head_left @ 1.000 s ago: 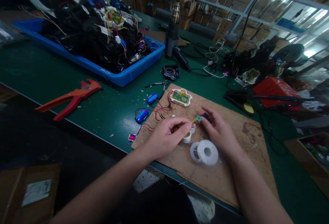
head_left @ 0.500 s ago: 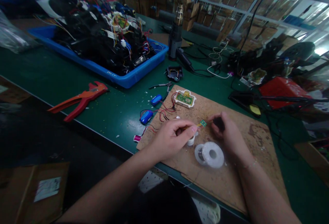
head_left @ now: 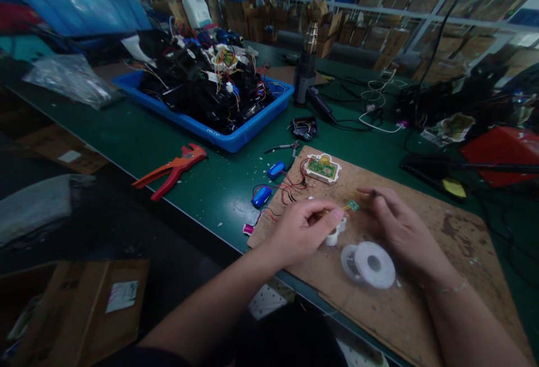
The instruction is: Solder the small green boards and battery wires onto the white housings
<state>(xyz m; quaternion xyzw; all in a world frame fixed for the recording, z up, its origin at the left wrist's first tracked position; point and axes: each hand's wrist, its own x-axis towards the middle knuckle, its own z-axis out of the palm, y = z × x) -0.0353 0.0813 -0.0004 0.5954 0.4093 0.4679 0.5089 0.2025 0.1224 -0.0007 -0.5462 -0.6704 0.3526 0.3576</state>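
Between its thumb and fingers, my left hand (head_left: 306,229) pinches yellow wires that lead to a small green circuit board (head_left: 352,205). My right hand (head_left: 398,221) is just right of that board, its index finger stretched toward the left and a small dark item by the fingers; whether it grips this is unclear. Below my left fingers lies a white plastic part (head_left: 332,237). A spool (head_left: 374,265) rests on the brown work board (head_left: 438,294). Farther back sits a white-framed circuit board (head_left: 322,168) with red and black wires.
A blue tray (head_left: 227,141) heaped with black parts and wires stands at the back left. Red-orange cutters (head_left: 179,168), blue batteries (head_left: 261,196), pliers (head_left: 290,147) and an upright heat gun (head_left: 304,75) are on the green table. A red object (head_left: 501,154) is at right.
The view has shifted, so the scene sits farther right. My right hand has turned, with its fingers less curled and the dark item less visible. My left hand keeps its pinch on the wires.
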